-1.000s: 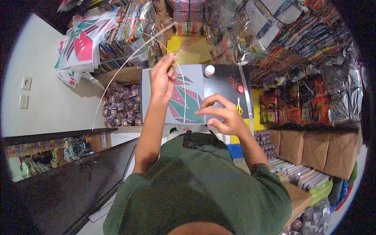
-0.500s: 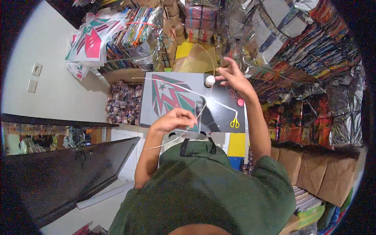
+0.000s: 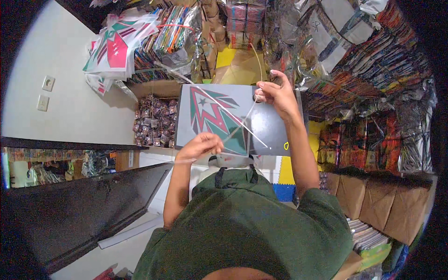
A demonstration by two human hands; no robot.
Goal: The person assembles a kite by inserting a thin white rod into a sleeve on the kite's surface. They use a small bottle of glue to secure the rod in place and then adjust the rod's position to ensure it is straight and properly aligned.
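Observation:
Two thin pale sticks cross above a low dark table (image 3: 280,130). One, the bowed stick (image 3: 259,63), curves down from above my right hand to my left hand. The other, a straight stick (image 3: 228,114), slants from upper left to lower right. My left hand (image 3: 201,145) is closed around the lower part of the bowed stick. My right hand (image 3: 277,95) pinches its upper part between thumb and fingers, other fingers raised. Beneath them lies a translucent sheet (image 3: 186,123) with a red, green and dark star pattern. Yellow scissors (image 3: 286,145) show partly beside my right forearm.
A box of small wrapped pieces (image 3: 156,121) stands left of the table. Similar printed sheets (image 3: 116,49) hang at the upper left. Bundled stacks of colourful packets (image 3: 373,70) rise on the right, above brown paper parcels (image 3: 361,196). A dark panel (image 3: 84,210) stands at the left.
My right hand has closed its fingers onto the bowed stick. The straight stick has turned steeper, its upper left end rising. The scissors and small bottle are now mostly hidden by my right arm and hand.

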